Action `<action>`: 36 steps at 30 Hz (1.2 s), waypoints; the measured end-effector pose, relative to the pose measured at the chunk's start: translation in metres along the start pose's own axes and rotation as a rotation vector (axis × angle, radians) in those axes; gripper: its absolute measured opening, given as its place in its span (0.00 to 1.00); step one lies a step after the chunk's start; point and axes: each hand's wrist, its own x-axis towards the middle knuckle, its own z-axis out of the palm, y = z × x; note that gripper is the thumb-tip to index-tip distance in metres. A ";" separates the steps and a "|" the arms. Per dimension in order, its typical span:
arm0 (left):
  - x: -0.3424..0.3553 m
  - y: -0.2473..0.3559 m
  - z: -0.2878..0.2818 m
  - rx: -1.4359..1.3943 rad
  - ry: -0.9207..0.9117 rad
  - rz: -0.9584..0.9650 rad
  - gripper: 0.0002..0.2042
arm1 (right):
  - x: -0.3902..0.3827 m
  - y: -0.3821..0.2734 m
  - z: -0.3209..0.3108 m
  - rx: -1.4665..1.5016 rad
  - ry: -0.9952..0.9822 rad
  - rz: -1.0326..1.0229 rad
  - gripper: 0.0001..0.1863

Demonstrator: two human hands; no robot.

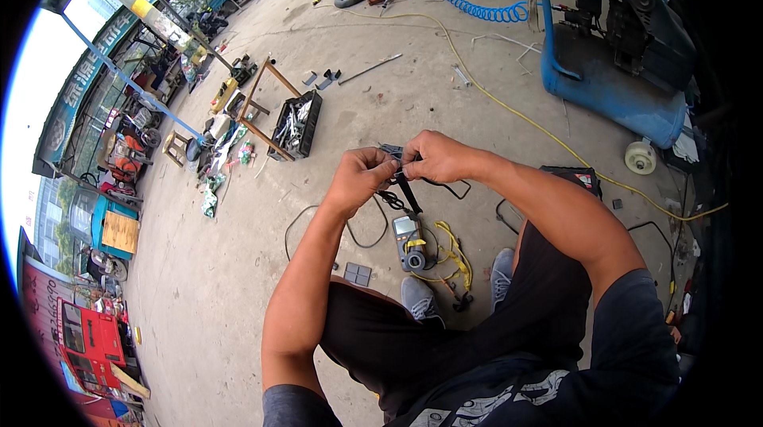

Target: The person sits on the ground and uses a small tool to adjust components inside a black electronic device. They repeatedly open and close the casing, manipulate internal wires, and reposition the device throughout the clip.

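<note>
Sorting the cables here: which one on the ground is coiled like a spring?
The blue air hose at the top; the yellow cable and black cable lie loose.

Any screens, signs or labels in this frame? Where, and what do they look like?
Multimeter: on the ground below both hands, grey and yellow, small pale screen on top.
Shop sign: far left, long green band with white characters.
Battery label: right of the right forearm, red-and-white patch on a black box.

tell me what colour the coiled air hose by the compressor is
Blue, a bright blue coiled air hose, clearest in the head view.
</note>
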 end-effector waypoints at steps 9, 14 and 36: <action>0.000 0.001 0.004 0.111 0.001 0.036 0.04 | -0.004 -0.008 0.001 -0.134 -0.026 -0.016 0.11; 0.003 -0.007 0.000 0.187 0.005 0.074 0.04 | 0.001 -0.001 0.005 -0.014 0.012 -0.076 0.13; -0.014 0.019 0.016 0.608 -0.005 0.266 0.05 | -0.004 -0.004 0.004 0.151 -0.093 0.015 0.21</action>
